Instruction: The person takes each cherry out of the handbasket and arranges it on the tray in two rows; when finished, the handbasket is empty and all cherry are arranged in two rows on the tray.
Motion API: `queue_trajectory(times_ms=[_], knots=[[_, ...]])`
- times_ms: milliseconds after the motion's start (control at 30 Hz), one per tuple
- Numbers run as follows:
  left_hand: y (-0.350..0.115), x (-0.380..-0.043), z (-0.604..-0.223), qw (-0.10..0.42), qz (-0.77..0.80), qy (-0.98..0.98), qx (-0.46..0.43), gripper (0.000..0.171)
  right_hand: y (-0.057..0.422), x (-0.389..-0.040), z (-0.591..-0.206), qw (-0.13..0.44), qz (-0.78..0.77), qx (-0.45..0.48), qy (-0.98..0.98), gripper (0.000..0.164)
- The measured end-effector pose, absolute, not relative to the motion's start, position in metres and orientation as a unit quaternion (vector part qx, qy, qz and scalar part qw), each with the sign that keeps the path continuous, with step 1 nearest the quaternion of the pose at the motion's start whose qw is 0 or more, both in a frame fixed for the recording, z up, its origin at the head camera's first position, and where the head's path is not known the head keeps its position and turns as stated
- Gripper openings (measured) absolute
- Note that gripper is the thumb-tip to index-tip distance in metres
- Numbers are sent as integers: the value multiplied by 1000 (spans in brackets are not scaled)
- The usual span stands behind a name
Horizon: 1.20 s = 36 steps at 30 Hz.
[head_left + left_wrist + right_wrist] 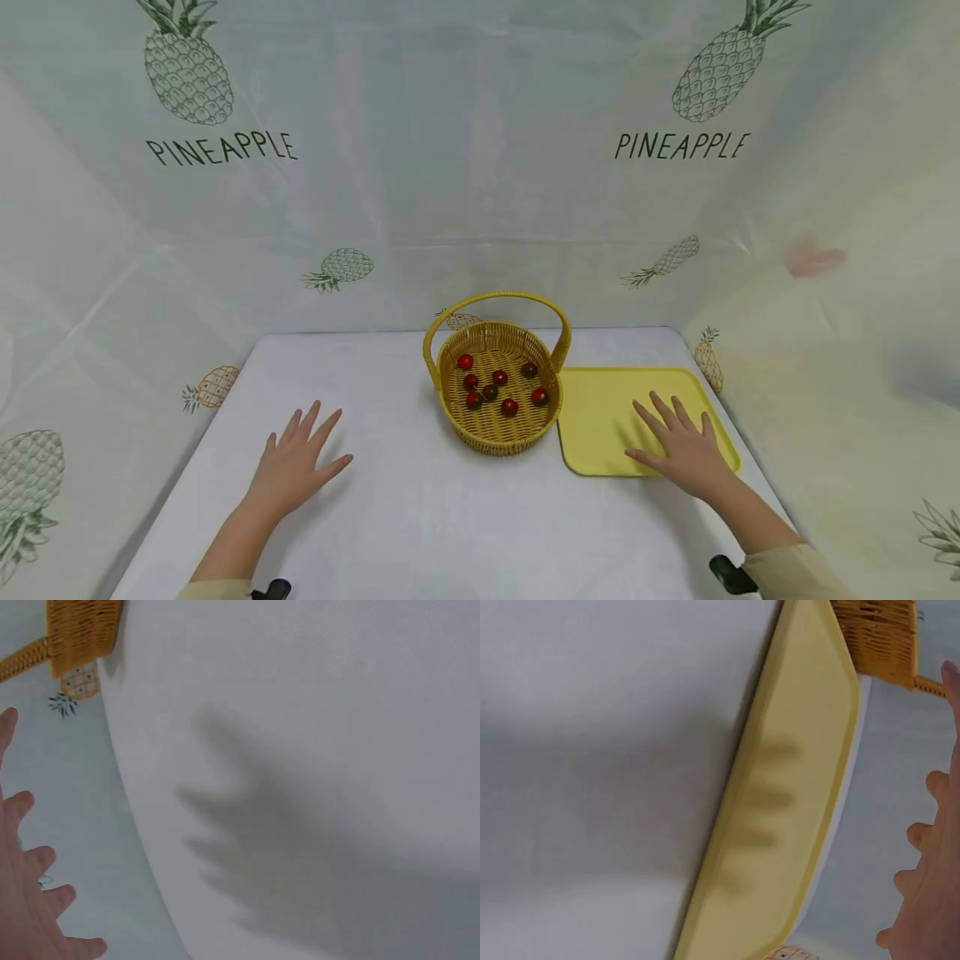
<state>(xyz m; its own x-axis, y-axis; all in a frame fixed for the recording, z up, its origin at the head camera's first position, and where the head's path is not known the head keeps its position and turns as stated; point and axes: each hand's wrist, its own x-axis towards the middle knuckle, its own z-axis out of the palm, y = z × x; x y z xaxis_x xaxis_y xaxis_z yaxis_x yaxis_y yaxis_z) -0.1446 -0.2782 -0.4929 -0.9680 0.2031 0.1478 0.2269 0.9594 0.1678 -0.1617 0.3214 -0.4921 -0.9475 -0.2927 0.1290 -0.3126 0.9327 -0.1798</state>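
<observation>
A round yellow wicker basket [501,429] with a tall arched handle stands near the back middle of the table. Several dark red cherries [510,407] lie scattered on its woven floor. To the basket's right is a flat yellow tray [600,425], its left edge close against the basket. My right hand [686,450] hovers over the tray's right part, fingers spread, holding nothing. Left of the basket, my left hand [288,471] is held above the table with its fingers spread, also holding nothing. Both hands cast shadows below them, seen in the wrist views.
A white-covered table [420,533] carries the basket and tray. Behind it and at the sides hangs a pale curtain [465,167] printed with pineapples. Dark straps with small devices [731,575] sit at both wrists, by beige sleeves [795,573].
</observation>
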Motion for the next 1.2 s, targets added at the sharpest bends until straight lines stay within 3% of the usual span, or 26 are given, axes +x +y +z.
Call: queue_trajectory(times_ms=[633,1200], knots=[[-240,-168,-488,11,-264,-958,-107,82,275,-176,-463,33,196,213,-957,81],[-191,-188,-492,-48,-362,-929,-51,76,220,-209,-448,-45,332,239,-911,69]])
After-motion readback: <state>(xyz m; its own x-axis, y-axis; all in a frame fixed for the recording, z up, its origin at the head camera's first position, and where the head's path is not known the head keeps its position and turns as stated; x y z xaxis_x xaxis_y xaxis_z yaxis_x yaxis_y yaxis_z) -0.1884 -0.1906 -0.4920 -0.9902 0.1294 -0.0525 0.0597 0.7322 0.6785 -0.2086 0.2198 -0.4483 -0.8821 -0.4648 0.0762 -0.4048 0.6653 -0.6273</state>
